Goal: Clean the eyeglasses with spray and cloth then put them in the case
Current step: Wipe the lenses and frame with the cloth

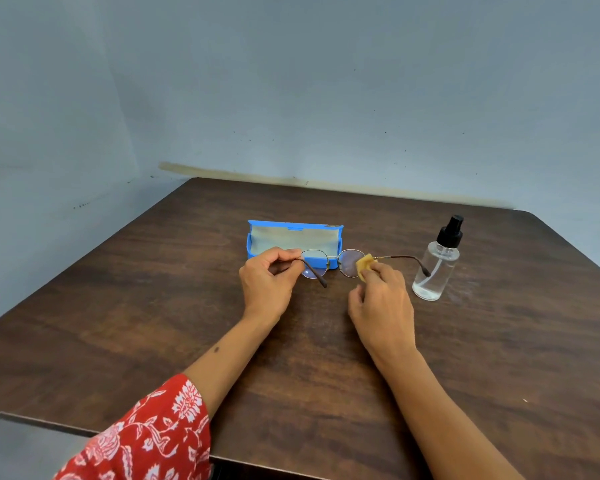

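Thin metal-rimmed eyeglasses (332, 259) with brown temple tips hang just above the table, both temples unfolded. My left hand (269, 284) pinches the frame at its left hinge. My right hand (383, 301) holds a small yellow cloth (365, 266) against the right lens. Behind the glasses lies an open blue case (257, 252) with a grey lining. A clear spray bottle (435, 268) with a black nozzle stands upright to the right, close to the right temple tip.
The dark wooden table (326, 358) sits in a corner of two pale blue walls. Its front edge runs near my forearms, and a red patterned sleeve (146, 434) covers my left arm.
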Motion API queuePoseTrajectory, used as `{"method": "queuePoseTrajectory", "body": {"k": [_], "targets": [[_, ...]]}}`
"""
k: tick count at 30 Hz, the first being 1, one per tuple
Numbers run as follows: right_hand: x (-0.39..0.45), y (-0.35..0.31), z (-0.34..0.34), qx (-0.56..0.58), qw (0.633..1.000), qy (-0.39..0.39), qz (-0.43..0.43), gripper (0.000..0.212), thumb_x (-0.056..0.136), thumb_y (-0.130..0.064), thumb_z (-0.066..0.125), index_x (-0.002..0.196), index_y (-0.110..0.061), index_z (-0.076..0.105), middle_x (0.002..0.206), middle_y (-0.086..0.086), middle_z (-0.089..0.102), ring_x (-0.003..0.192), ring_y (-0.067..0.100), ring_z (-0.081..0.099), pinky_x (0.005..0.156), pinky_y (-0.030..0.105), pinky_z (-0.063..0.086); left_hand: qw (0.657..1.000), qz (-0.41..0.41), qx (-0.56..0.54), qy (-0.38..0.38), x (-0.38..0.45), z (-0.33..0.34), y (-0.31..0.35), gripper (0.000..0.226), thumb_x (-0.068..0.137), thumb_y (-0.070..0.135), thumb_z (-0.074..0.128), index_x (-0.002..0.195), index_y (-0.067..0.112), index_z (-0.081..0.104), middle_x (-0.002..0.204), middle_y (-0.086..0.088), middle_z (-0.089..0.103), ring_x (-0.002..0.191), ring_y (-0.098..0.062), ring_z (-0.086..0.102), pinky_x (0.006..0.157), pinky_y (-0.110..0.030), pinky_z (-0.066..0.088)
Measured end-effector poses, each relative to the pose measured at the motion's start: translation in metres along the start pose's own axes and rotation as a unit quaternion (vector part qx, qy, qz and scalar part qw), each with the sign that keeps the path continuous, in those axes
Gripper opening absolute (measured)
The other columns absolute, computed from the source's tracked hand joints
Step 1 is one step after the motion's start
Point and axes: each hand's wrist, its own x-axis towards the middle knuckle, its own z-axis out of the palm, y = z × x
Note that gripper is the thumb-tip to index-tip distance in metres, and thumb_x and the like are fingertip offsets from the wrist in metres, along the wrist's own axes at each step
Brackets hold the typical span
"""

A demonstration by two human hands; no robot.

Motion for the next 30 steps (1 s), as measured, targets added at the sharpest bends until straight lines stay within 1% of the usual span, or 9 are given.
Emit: {"method": "queuePoseTrajectory", "body": {"k": [5,9,12,14,16,20,25,28,30], "targets": [[-0.0015,-0.0021,0.0038,0.019,0.996,-0.001,-0.085,0.032,0.068,0.006,0.068,0.099,0.004,0.068,0.103,0.016,0.065,0.093,0.034,0.061,0.062,0.039,0.055,1.0,-0.006,0.0,-0.002,0.0002,-0.0007,0.0007,0.013,0.075,0.001,0.071,0.081,0.012,0.072,0.081,0.006,0.071,0.071,0.004,0.067,0.074,-0.02,0.056],[-0.0003,-0.0005,0.0007,0.016,1.0,0.005,-0.01,0.029,0.072,0.008,0.061,0.1,0.005,0.066,0.108,0.017,0.063,0.1,0.036,0.057,0.066,0.039,0.053,1.0,-0.007,0.002,-0.004,-0.0011,-0.0003,0.0014,0.013,0.075,0.0,0.071,0.084,0.009,0.073,0.082,0.003,0.071,0.068,0.006,0.065,0.074,-0.017,0.055],[-0.0014,-0.001,0.0025,0.022,0.999,0.006,-0.043,0.033,0.071,0.007,0.063,0.104,0.005,0.066,0.11,0.017,0.063,0.101,0.035,0.058,0.07,0.039,0.054,1.0,-0.003,0.004,-0.007,-0.0013,0.0002,0.0016,0.013,0.075,-0.002,0.07,0.082,0.009,0.072,0.081,0.003,0.071,0.067,0.008,0.064,0.072,-0.012,0.053],[-0.0017,-0.001,0.0049,0.041,0.996,0.004,-0.077,0.039,0.07,0.005,0.066,0.109,0.003,0.066,0.112,0.015,0.063,0.103,0.031,0.059,0.08,0.032,0.051,1.0,-0.001,0.004,-0.007,-0.0013,-0.0003,0.0013,0.012,0.075,-0.001,0.071,0.081,0.009,0.072,0.081,0.004,0.07,0.068,0.008,0.065,0.072,-0.011,0.053],[-0.0009,0.0005,0.0043,0.054,0.996,0.01,-0.068,0.038,0.071,0.004,0.066,0.11,0.001,0.066,0.114,0.014,0.063,0.105,0.029,0.058,0.086,0.025,0.045,1.0,-0.002,0.006,-0.009,-0.0014,-0.0007,0.0016,0.011,0.075,-0.001,0.071,0.082,0.008,0.072,0.081,0.005,0.07,0.071,0.009,0.065,0.072,-0.011,0.053],[-0.0003,0.001,0.0021,0.056,0.998,0.023,-0.014,0.033,0.074,0.008,0.06,0.106,0.004,0.065,0.116,0.018,0.061,0.105,0.035,0.056,0.079,0.036,0.05,1.0,0.005,0.003,-0.013,-0.0008,-0.0003,0.0005,0.01,0.075,-0.002,0.071,0.083,0.004,0.072,0.082,0.004,0.07,0.07,0.009,0.065,0.071,-0.01,0.052],[0.0007,0.0029,0.0059,0.072,0.996,0.012,-0.059,0.042,0.07,0.014,0.062,0.11,0.004,0.065,0.114,0.019,0.063,0.104,0.035,0.059,0.087,0.032,0.045,1.0,0.005,0.0,-0.018,-0.0014,-0.0002,0.0005,0.011,0.075,-0.002,0.071,0.079,0.007,0.072,0.08,0.006,0.07,0.069,0.008,0.065,0.07,-0.01,0.052],[0.0007,0.0033,0.0036,0.069,0.997,0.015,-0.004,0.039,0.074,0.012,0.057,0.112,0.005,0.064,0.119,0.019,0.061,0.108,0.036,0.056,0.084,0.038,0.048,1.0,0.005,-0.001,-0.019,-0.0015,-0.0002,0.0007,0.01,0.075,-0.002,0.071,0.08,0.007,0.072,0.079,0.006,0.07,0.07,0.008,0.065,0.07,-0.009,0.051],[0.0006,0.0033,0.0038,0.065,0.998,0.01,0.0,0.038,0.076,0.01,0.056,0.113,0.004,0.064,0.121,0.018,0.06,0.11,0.034,0.054,0.085,0.038,0.047,1.0,0.008,0.003,-0.023,-0.0017,-0.0002,0.0001,0.01,0.075,-0.002,0.071,0.08,0.007,0.072,0.08,0.006,0.07,0.07,0.008,0.065,0.07,-0.009,0.051]]}}
